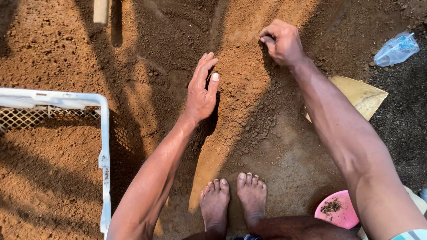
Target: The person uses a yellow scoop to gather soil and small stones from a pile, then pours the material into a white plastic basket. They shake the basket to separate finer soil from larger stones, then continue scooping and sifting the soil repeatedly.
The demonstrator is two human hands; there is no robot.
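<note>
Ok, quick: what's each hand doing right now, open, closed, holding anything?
Left hand: open, fingers straight, edge-on against the reddish soil mound, holding nothing.
Right hand: fingers curled shut, knuckles on the soil; whether it grips any cannot be told.

a white metal frame (103, 133) with mesh (40, 116) stands well left of the working spot. a pink bowl (338, 210) holding soil crumbs lies near, down to the right. a crumpled clear plastic bottle (396, 49) and a tan flat sheet (361, 95) lie farther right.
</note>
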